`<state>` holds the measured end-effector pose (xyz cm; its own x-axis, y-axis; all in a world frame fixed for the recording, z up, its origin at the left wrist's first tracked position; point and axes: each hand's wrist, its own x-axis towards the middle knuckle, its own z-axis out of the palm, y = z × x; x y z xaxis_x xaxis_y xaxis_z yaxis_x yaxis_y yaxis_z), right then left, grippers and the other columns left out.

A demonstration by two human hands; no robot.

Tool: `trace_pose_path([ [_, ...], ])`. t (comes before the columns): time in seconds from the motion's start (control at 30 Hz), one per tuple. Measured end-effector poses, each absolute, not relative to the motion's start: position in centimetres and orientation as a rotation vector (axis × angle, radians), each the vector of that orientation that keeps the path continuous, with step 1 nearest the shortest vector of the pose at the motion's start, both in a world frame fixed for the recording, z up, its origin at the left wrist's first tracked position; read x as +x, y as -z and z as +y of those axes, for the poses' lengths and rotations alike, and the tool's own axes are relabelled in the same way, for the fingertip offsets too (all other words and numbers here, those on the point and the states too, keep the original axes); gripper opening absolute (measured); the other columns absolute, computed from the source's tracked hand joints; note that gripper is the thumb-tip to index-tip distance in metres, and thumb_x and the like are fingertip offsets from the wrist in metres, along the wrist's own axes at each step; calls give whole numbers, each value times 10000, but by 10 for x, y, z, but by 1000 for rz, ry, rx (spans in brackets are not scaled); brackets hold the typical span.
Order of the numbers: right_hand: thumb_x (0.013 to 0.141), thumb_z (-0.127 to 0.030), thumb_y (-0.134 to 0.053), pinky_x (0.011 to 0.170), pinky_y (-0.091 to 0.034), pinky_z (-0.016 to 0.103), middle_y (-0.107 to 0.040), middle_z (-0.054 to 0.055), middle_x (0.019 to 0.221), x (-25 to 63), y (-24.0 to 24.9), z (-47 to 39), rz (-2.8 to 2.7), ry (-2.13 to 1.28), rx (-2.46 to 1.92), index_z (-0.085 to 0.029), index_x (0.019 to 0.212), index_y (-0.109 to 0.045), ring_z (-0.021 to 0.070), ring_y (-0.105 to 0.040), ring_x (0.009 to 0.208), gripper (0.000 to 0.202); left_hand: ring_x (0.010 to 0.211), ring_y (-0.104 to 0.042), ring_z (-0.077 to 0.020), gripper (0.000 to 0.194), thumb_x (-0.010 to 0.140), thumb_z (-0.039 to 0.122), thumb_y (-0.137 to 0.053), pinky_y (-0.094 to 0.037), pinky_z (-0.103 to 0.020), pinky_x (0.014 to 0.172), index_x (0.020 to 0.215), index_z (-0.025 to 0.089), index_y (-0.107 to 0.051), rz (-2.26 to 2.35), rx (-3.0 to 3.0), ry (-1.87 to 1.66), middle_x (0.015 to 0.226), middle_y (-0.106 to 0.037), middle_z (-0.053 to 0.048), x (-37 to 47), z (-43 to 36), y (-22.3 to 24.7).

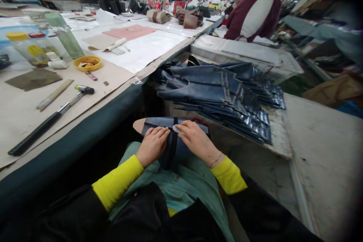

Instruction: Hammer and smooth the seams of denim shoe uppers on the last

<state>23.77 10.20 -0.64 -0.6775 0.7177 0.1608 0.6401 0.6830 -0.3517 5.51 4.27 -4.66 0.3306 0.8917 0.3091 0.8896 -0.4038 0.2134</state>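
The head view shows a blue piece on the lap, its long axis running left to right just beyond the fingers. The left hand lies over its left part, fingers nearly straight; whether they grip, I cannot tell. The right hand, fingers closed on a pale tool, is nearer its right end.
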Motion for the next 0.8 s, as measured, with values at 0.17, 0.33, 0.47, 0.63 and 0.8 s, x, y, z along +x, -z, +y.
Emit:
trace_pose_path([
  [0.17,855,-146,-501,862,-453,367,-573,100,1001,225,17,109,-2683,-391,-1025,-138,1122,-593,213,-497,923,282,1151,-494,-226,368,889,194,-432,-351,-383,927,1249,177,-503,1751,2540,-600,1256,-575,-78,48,42,48],
  [0.33,875,-167,-485,861,-450,362,-571,100,996,214,22,112,-2713,-383,-977,-134,1125,-596,209,-486,917,275,1136,-501,-233,363,896,206,-428,-352,-391,924,1251,186,-504,1806,2520,-590,1238,-586,-73,32,43,51],
  [0.47,898,-189,-453,853,-452,344,-561,97,1007,203,24,114,-2710,-408,-936,-145,1147,-582,197,-485,928,284,1128,-505,-228,360,892,212,-435,-358,-391,926,1243,188,-513,1854,2509,-576,1220,-593,-79,21,42,51],
  [0.63,913,-199,-419,848,-450,338,-555,93,1008,186,24,115,-2750,-415,-900,-166,1145,-581,192,-485,930,285,1119,-507,-225,342,897,217,-426,-362,-384,920,1223,191,-527,1891,2481,-571,1203,-601,-71,11,41,49],
  [0.8,917,-195,-409,864,-433,332,-549,96,1015,168,21,118,-2768,-445,-866,-162,1130,-585,190,-477,949,278,1074,-535,-224,316,896,230,-431,-363,-395,893,1189,206,-547,1956,2425,-580,1176,-616,-72,-1,39,46],
])
